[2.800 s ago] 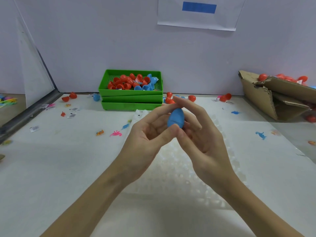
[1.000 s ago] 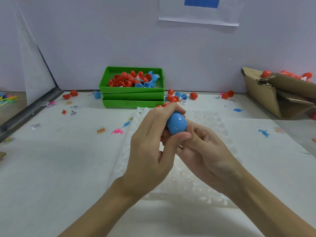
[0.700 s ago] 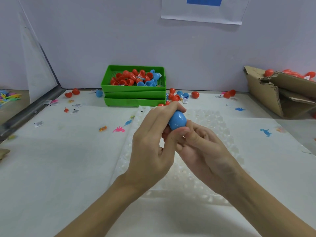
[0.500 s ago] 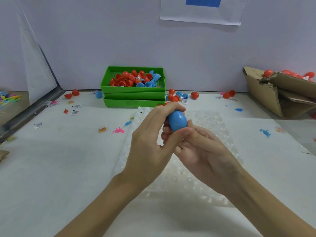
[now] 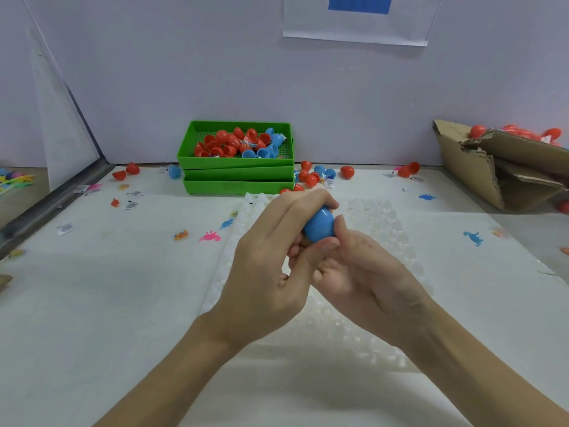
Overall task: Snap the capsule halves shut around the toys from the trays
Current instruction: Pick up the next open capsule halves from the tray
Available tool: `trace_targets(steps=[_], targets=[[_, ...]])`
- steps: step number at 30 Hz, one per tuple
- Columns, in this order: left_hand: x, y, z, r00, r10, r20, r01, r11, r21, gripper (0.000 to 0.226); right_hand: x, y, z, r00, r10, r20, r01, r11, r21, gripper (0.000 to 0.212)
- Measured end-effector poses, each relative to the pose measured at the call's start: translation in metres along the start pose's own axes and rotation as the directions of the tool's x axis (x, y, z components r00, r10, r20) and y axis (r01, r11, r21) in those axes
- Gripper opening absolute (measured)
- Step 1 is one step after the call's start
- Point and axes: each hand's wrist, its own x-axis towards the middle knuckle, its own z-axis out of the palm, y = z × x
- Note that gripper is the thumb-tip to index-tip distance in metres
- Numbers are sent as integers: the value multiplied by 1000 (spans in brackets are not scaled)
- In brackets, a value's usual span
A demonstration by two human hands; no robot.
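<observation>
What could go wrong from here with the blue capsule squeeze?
1. The blue capsule is smooth and rounded, pinched between the left hand and right hand; it might squirt out under pressure.
2. If it drops, it may bounce off the bumpy white tray and roll among the loose capsules by the green trays.
3. Whether the seam is fully closed cannot be seen.

You have bright, even light from above, flat and slightly cool on the wall [image 5: 184, 72]. Your hands throw only a soft, faint shadow on the table [image 5: 92, 303] beneath them. The clear tray [image 5: 385, 223] at the table's middle catches small glints. Your wide lens bends the table's side edges outward. The table's far corners look soft; the near edge is slightly blurred.
</observation>
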Motion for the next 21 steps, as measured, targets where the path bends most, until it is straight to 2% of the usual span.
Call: trace_targets(steps=[7, 10, 11, 13, 14, 15, 17, 19, 21], targets=[[0, -4, -1, 1000, -2, -9, 3, 998, 58, 29, 2, 5, 2, 999, 17, -40, -15, 998, 54, 43], [3, -7, -2, 997, -81, 14, 81, 997, -16, 32, 3, 5, 1, 997, 17, -80, -9, 995, 97, 36], [3, -8, -3, 991, -130, 44, 133, 989, -68, 34, 4, 3, 0, 994, -4, -111, 9, 999, 48, 34], [4, -8, -2, 966, -233, 115, 250, 954, -166, 40, 4, -2, -4, 969, -123, -213, 77, 974, -212, 31], [4, -8, -1, 949, -288, 128, 309, 928, -209, 41, 4, -5, -6, 939, -222, -262, 103, 910, -402, 29], [5, -9, -1, 929, -350, 122, 370, 895, -249, 41, 3, -7, -8, 896, -336, -290, 105, 795, -598, 29], [6, -10, 1, 873, -477, 103, 483, 815, -319, 35, 2, -8, -11, 821, -517, -240, 55, 491, -869, 31], [5, -12, 4, 812, -568, 137, 570, 720, -395, 32, 1, -4, -15, 791, -592, -153, -5, 245, -970, 36], [3, -15, 7, 760, -630, 164, 628, 643, -438, 35, 1, 1, -19, 776, -625, -86, -60, 62, -996, 37]])
